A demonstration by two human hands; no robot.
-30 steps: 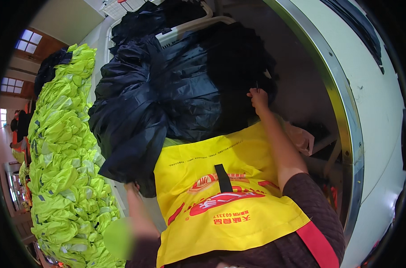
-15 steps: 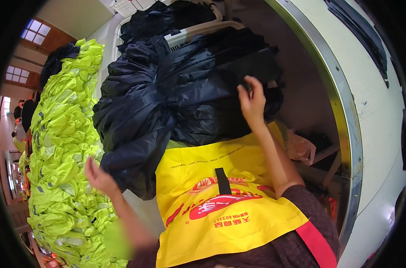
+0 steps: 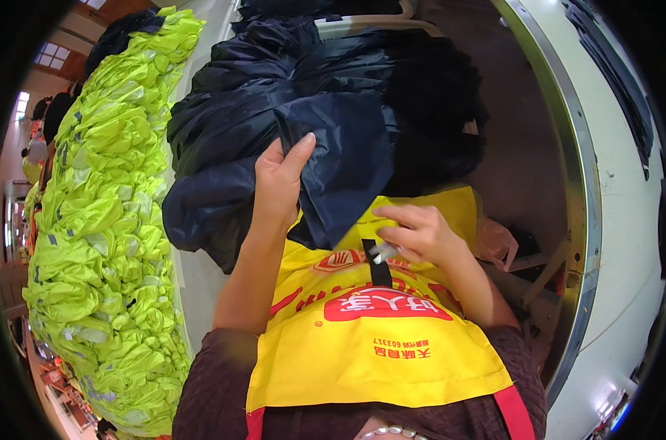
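Cloth (image 3: 348, 150), dark blue, hangs before the dark heap (image 3: 230, 110); I watch the left hand (image 3: 280, 180) pinch it between thumb and fingers, the right hand (image 3: 421, 233) half-curled around a small pale object (image 3: 383, 253).

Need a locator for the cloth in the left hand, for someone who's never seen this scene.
Find the yellow apron; just above it in the picture sits a big heap of dark cloth. At its near side, the left hand pinches one navy piece. It's the smoother panel tapering to a point, unlike the bunched folds behind.
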